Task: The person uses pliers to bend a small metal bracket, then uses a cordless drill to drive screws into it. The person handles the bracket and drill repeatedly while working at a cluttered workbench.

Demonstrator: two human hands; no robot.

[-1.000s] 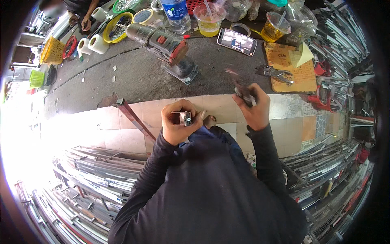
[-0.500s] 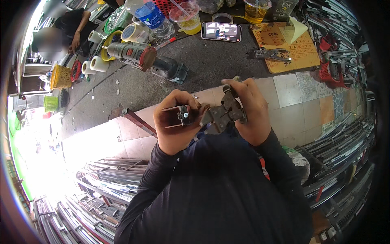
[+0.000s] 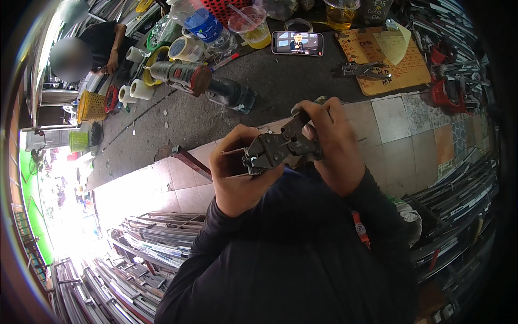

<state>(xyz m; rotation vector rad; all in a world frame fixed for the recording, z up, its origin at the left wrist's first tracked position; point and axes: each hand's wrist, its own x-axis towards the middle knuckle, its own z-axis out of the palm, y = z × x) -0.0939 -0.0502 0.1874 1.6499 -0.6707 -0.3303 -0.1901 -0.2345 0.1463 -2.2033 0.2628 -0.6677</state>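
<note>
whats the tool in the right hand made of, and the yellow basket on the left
The tool in the right hand looks like metal, probably steel: dull dark grey, with round rivet-like heads. The yellow basket looks like plastic, from its even colour and openwork sides; its gloss is unclear.

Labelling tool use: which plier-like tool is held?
The dark plier-like tool, in the right hand; the silvery one lies unheld, partly on the orange board.
</note>
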